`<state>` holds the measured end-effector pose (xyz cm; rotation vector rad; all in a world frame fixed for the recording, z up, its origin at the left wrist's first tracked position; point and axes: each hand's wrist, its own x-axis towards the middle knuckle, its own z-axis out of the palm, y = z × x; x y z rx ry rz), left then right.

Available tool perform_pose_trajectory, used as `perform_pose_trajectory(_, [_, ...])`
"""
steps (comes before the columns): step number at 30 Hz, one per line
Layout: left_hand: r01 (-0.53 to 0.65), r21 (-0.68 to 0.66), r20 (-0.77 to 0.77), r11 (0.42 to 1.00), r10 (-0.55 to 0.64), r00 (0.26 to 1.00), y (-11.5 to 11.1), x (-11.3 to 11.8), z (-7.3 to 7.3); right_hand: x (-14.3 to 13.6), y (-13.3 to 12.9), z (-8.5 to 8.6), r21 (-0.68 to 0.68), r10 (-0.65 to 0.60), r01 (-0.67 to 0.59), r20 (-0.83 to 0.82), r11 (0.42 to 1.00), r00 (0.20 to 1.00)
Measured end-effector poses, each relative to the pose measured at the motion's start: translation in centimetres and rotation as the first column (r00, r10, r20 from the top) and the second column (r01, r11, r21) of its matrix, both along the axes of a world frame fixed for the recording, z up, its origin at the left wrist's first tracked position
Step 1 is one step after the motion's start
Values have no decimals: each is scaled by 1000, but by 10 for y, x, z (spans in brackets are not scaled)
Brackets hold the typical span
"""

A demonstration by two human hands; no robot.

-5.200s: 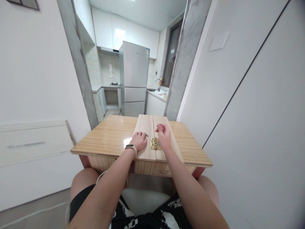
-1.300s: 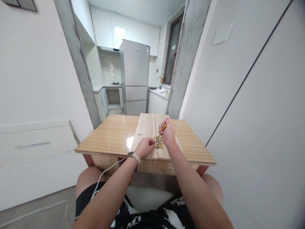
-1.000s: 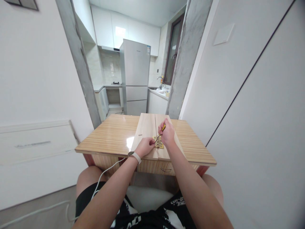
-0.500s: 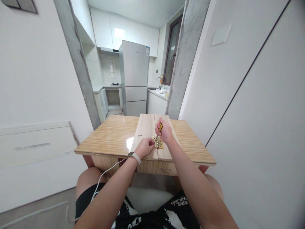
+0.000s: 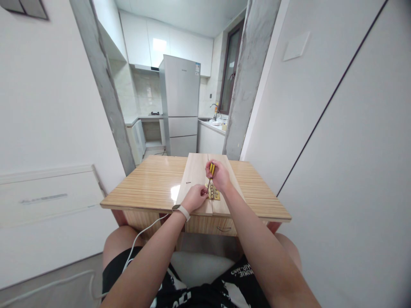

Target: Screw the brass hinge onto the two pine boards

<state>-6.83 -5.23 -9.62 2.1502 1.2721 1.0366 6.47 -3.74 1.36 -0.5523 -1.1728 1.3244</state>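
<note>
Right hand, fingers wrapped round a yellow screwdriver, and left hand, fingertips pinched together, contents unclear, meet at a brass hinge across two boards, work seemingly unfinished, one screw loose.

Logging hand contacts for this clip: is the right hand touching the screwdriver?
Touching: the head view shows the right hand curled around the screwdriver at its yellow handle.
</note>
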Motion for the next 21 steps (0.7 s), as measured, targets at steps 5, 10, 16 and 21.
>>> perform_pose_trajectory(5, [-23, 22, -14, 999, 23, 1000, 1, -1, -1, 0, -4, -7, 35, -109, 108, 10, 994, 994])
perform_pose_trajectory(10, [-23, 10, -20, 1000, 23, 1000, 1, 0, -1, 1, -7, -9, 52, -152, 153, -16, 987, 988])
perform_pose_trajectory(16, [-17, 12, -28, 1000, 18, 999, 2, 0, -3, 2, -2, -14, 77, -105, 107, -30, 991, 994])
perform_pose_trajectory(21, [0, 31, -23, 1000, 0, 1000, 4, -1, -6, 2, -5, -15, 83, -193, 192, 1, 978, 981])
